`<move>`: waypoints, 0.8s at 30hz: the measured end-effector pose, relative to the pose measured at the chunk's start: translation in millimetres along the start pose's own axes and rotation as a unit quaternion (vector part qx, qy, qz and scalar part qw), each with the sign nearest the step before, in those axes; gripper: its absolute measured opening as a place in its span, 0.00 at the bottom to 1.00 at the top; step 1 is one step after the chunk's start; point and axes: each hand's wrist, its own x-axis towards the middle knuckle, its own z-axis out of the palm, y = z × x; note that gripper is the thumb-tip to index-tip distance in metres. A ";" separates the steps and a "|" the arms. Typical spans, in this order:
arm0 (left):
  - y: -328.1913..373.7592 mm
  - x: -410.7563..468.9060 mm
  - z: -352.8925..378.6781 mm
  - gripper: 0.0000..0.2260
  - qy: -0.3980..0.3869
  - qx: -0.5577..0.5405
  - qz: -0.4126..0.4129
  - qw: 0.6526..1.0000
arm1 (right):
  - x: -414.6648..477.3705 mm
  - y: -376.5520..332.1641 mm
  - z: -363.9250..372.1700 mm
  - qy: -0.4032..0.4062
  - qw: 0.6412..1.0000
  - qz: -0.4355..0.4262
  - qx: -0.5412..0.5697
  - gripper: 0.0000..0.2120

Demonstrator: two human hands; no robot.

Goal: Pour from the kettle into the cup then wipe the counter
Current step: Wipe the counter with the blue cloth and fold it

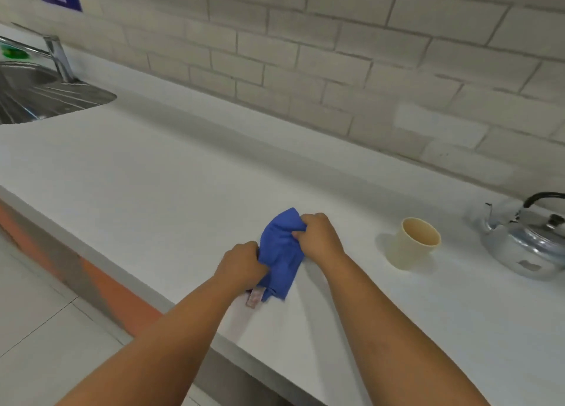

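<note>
A blue cloth lies bunched on the white counter, near its front edge. My left hand grips the cloth's near left end, where a small pink tag pokes out. My right hand pinches its far right edge. A cream paper cup stands upright to the right of my hands; whether it holds liquid I cannot tell. Further right sits a shiny metal kettle with a black handle, partly cut off by the frame's right edge.
A steel sink with a tap is set into the counter at the far left. A tiled wall runs along the back. The counter's front edge drops to a tiled floor at lower left.
</note>
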 end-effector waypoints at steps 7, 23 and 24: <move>56.4 -48.7 13.7 0.06 -0.117 -0.140 0.162 0.970 | -106.7 29.5 -79.4 0.192 0.980 -0.007 0.055 0.13; 129.0 -64.4 134.8 0.11 -0.154 0.062 0.392 0.905 | -176.3 188.5 -54.0 0.131 0.947 0.274 -0.107 0.39; 117.3 -48.9 123.1 0.14 -0.112 0.075 0.400 0.907 | -175.7 189.4 -48.1 0.134 0.942 0.276 -0.138 0.41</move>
